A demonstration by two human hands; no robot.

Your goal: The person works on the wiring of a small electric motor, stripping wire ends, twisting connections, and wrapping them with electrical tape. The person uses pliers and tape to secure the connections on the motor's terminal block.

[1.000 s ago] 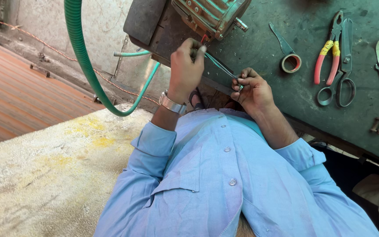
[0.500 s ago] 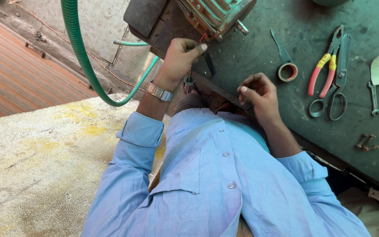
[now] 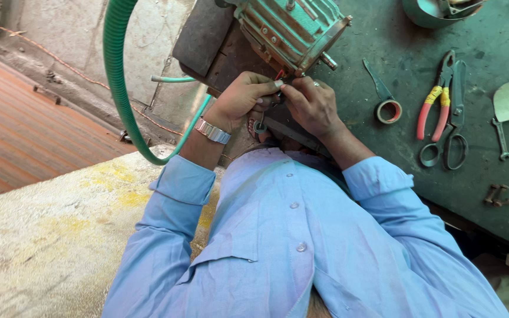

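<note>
Both hands have closed together since half a second ago, meeting at the lower edge of the green motor (image 3: 287, 29)

Left hand (image 3: 243, 97), wrist bent and wearing a metal watch (image 3: 212, 131), curls its fingers tightly around small red wires at the motor's edge; right hand (image 3: 312, 105) faces it, fingertips pinched narrow on the same spot, the two touching. Forearms in rolled blue sleeves converge from below. What exactly each pinch holds is too small to tell. Motor sits at the corner of the green workbench (image 3: 490, 41), with a tape roll (image 3: 388, 111), red-handled pliers (image 3: 434, 106) and scissors (image 3: 453, 126) lying well apart to the right; a green hose (image 3: 115, 76) loops at left
</note>
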